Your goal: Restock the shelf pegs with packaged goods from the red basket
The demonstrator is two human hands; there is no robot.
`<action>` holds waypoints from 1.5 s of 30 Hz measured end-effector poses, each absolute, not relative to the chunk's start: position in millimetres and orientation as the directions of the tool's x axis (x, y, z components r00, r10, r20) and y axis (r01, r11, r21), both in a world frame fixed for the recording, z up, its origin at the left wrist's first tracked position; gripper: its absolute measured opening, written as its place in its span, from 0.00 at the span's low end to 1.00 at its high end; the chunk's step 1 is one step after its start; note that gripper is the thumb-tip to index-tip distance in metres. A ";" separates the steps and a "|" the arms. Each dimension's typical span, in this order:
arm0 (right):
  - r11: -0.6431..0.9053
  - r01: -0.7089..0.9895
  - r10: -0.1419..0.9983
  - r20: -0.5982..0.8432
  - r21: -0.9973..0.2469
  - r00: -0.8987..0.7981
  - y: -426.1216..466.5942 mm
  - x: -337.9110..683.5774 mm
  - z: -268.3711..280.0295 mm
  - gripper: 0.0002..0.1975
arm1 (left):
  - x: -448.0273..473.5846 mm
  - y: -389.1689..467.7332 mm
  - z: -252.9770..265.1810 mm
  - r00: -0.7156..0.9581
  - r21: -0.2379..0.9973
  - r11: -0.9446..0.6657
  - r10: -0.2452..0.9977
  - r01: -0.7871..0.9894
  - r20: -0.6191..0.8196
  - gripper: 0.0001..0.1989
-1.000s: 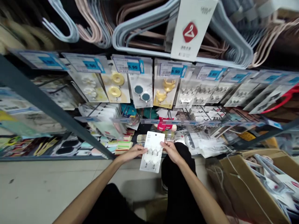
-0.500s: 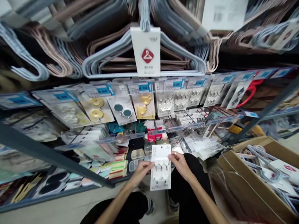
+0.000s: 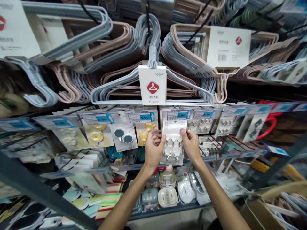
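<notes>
Both hands are raised to a row of hanging packs under the price tags. A white card pack of wall hooks (image 3: 173, 147) is between them, upright, its top edge close below the 3.90 price tag (image 3: 179, 114). My left hand (image 3: 154, 147) grips the pack's left edge, with the thumb on its front and the fingers curled. On the pack's upper right side, my right hand (image 3: 190, 142) pinches the card. Just left of my left hand hangs a pack of yellow hooks (image 3: 143, 132), partly covered by the fingers. Whether the pack touches the peg is hidden.
Bundled clothes hangers (image 3: 153, 103) hang above the row. Soap boxes (image 3: 168, 196) and other goods fill the bottom shelf. Slanted shelf posts stand left (image 3: 48, 188) and right (image 3: 283, 159). A cardboard box (image 3: 254, 207) of hangers sits at lower right.
Both hands have lifted the hook pack from low in front of my knees up to the hanging row. The view has tilted upward, showing more of the hangers.
</notes>
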State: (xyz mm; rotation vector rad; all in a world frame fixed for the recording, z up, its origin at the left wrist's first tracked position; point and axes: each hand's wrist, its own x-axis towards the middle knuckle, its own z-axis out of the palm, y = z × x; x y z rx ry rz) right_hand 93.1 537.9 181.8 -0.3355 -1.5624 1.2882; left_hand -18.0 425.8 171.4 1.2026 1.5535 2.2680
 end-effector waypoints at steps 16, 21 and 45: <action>0.447 -0.486 0.716 0.626 -0.751 -0.309 546.1 74.5 194.3 0.20 | -28.9 450.9 162.4 -0.415 0.435 -0.417 0.143 0.798 0.899 0.13; 0.393 -0.437 0.748 0.558 -0.809 -0.359 547.4 77.7 199.9 0.20 | -23.7 454.4 162.4 -0.511 0.539 -0.411 0.187 0.735 0.839 0.13; 0.609 -0.128 0.742 0.619 -0.783 -0.258 572.5 79.3 187.7 0.11 | -31.2 459.4 169.5 -0.252 0.251 0.034 0.187 0.967 0.949 0.17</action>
